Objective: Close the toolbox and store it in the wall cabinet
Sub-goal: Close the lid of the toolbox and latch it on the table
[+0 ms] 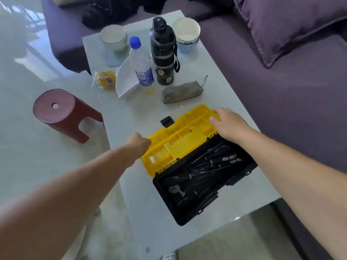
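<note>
The toolbox stands open on a pale glass table (135, 184). Its black base (202, 184) holds several screwdrivers and other dark tools. Its yellow lid (180, 136) lies flipped back flat beyond the base, with a black latch (167, 121) at its far edge. My left hand (138, 143) grips the lid's left corner, fingers curled at the edge. My right hand (228, 124) rests on the lid's right far corner, fingers wrapped over the rim. No wall cabinet is in view.
Beyond the toolbox lie a grey pouch (181, 91), a black flask (164, 53), a water bottle (140, 62), a white plate (124, 79), a yellow snack packet (104, 78) and two bowls (113, 37). A red stool (62, 113) stands left; a purple sofa (281, 81) runs along the right.
</note>
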The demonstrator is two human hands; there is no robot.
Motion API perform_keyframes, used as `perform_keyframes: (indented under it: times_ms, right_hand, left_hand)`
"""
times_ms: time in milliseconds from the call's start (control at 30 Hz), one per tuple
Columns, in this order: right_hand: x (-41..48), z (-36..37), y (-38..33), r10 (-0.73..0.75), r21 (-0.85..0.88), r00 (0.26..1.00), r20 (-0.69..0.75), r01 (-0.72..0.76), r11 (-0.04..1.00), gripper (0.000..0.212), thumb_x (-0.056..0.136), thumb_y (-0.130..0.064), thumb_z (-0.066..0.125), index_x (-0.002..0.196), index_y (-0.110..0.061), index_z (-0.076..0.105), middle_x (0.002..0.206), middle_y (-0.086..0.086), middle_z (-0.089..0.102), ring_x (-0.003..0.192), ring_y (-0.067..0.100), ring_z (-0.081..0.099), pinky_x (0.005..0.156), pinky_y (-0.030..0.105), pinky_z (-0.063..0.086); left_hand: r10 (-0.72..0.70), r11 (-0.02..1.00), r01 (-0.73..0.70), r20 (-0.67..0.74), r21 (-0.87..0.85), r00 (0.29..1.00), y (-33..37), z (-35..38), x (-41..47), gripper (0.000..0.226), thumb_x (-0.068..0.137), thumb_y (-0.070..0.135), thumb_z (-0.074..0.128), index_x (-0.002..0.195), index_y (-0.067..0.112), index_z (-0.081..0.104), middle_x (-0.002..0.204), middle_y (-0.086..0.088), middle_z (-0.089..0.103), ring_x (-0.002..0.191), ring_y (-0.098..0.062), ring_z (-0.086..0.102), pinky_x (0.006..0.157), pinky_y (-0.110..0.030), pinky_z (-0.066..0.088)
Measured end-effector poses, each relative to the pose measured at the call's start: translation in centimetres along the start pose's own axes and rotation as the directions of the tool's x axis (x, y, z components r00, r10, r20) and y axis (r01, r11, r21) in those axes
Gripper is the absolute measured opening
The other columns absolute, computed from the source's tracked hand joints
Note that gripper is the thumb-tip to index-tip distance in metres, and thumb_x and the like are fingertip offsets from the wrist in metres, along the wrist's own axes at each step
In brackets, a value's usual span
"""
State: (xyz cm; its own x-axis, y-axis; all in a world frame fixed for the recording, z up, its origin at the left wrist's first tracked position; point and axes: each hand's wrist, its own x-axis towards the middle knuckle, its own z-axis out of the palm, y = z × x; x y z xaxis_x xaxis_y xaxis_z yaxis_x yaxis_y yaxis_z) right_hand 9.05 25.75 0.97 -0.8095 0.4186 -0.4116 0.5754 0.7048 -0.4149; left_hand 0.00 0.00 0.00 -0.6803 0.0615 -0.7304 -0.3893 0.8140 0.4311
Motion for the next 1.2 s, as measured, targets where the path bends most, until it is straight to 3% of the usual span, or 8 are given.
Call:
perform_keyframes:
  times_ms: [167, 400, 500, 600, 767, 900, 1033, 1200]
  right_hand:
    - [4.0, 1.1, -1.0, 0.097, -0.003, 0.992, 0.081, -0.097, 0.995, 0.058, 0.097, -0.035, 0.042, 0.146, -0.009, 0.031, 0.150, 0.019, 0.041, 0.134, 0.037, 0.040, 0.107, 0.044, 0.034]
    - [4.7, 0.2, -1.3, 0.157, 0.097, 0.986, 0.062, -0.162, 0.982, 0.060, 0.093, -0.033, 0.045, 0.147, -0.011, 0.031, 0.151, 0.016, 0.039, 0.135, 0.037, 0.039, 0.105, 0.044, 0.035]
    - [3.7, -1.4, -1.5, 0.166, 0.220, 0.985, 0.047, -0.172, 0.960, 0.062, 0.092, -0.030, 0.046, 0.148, -0.013, 0.027, 0.152, 0.015, 0.037, 0.135, 0.036, 0.038, 0.105, 0.044, 0.034]
    - [2.2, -3.4, -1.3, 0.155, 0.322, 0.987, 0.050, -0.162, 0.933, 0.061, 0.092, -0.017, 0.046, 0.149, -0.014, 0.024, 0.153, 0.014, 0.035, 0.136, 0.035, 0.037, 0.107, 0.045, 0.032]
    - [-2.3, -6.8, -0.3, 0.065, 0.501, 0.996, 0.059, -0.086, 0.861, 0.055, 0.092, -0.006, 0.038, 0.145, -0.021, 0.038, 0.144, 0.012, 0.048, 0.133, 0.031, 0.041, 0.106, 0.045, 0.035]
    - [-7.2, -8.7, 2.3, 0.091, 0.720, 0.988, 0.121, -0.151, 0.677, 0.038, 0.082, -0.040, 0.037, 0.101, -0.029, 0.068, 0.121, 0.001, 0.066, 0.117, 0.021, 0.057, 0.089, 0.041, 0.034]
    - [-10.2, -8.1, 5.8, 0.089, 0.718, 0.979, 0.184, -0.196, 0.668, 0.059, 0.084, -0.065, 0.031, 0.102, -0.026, 0.071, 0.121, -0.006, 0.066, 0.117, 0.013, 0.055, 0.100, 0.045, 0.031]
    - [-12.1, -3.5, 9.7, 0.049, 0.635, 0.990, 0.135, -0.125, 0.762, 0.046, 0.095, -0.045, 0.047, 0.127, -0.014, 0.059, 0.135, 0.005, 0.057, 0.122, 0.017, 0.049, 0.097, 0.031, 0.033]
  left_hand:
    - [-0.161, 0.925, 0.185, 0.099, -0.332, 0.982, -1.0, 0.4, 2.0, 0.014, 0.092, 0.009, 0.054, 0.103, 0.003, 0.048, 0.095, -0.016, 0.052, 0.106, -0.039, 0.062, 0.093, -0.050, 0.053]
    - [-0.181, 0.777, 0.211, 0.110, -0.593, 0.977, 0.3, -1.1, 0.3, 0.016, 0.095, 0.011, 0.051, 0.109, 0.006, 0.045, 0.084, -0.012, 0.052, 0.085, -0.034, 0.062, 0.084, -0.049, 0.051]
    - [-0.146, 0.760, 0.146, 0.053, -0.634, 0.988, 0.7, -2.2, -1.5, 0.031, 0.095, 0.019, 0.050, 0.123, 0.006, 0.050, 0.109, -0.015, 0.058, 0.110, -0.037, 0.059, 0.093, -0.049, 0.048]
    - [-0.103, 0.796, 0.050, -0.053, -0.603, 0.993, 0.4, -3.3, -4.1, 0.041, 0.095, 0.023, 0.052, 0.134, 0.008, 0.049, 0.132, -0.015, 0.053, 0.119, -0.035, 0.054, 0.098, -0.048, 0.048]
    - [0.099, 0.881, -0.162, -0.163, -0.445, 0.982, -1.3, -3.4, -11.0, 0.039, 0.093, 0.030, 0.055, 0.126, 0.008, 0.059, 0.111, -0.009, 0.063, 0.105, -0.030, 0.062, 0.097, -0.050, 0.051]
    - [0.187, 0.926, -0.227, -0.155, -0.303, 0.970, -3.4, -1.3, -16.0, 0.024, 0.085, 0.036, 0.064, 0.104, 0.022, 0.065, 0.112, -0.008, 0.063, 0.101, -0.027, 0.065, 0.091, -0.050, 0.055]
    - [0.304, 0.946, -0.316, -0.135, -0.076, 0.943, -5.5, 3.2, -19.0, 0.029, 0.087, 0.034, 0.067, 0.112, 0.022, 0.061, 0.115, 0.005, 0.048, 0.106, -0.017, 0.061, 0.067, -0.023, 0.048]
    - [0.278, 0.947, -0.269, -0.025, 0.177, 0.960, -7.8, 9.5, -19.7, 0.063, 0.090, 0.031, 0.064, 0.143, 0.012, 0.037, 0.149, -0.008, 0.027, 0.126, -0.029, 0.049, 0.103, -0.040, 0.045]
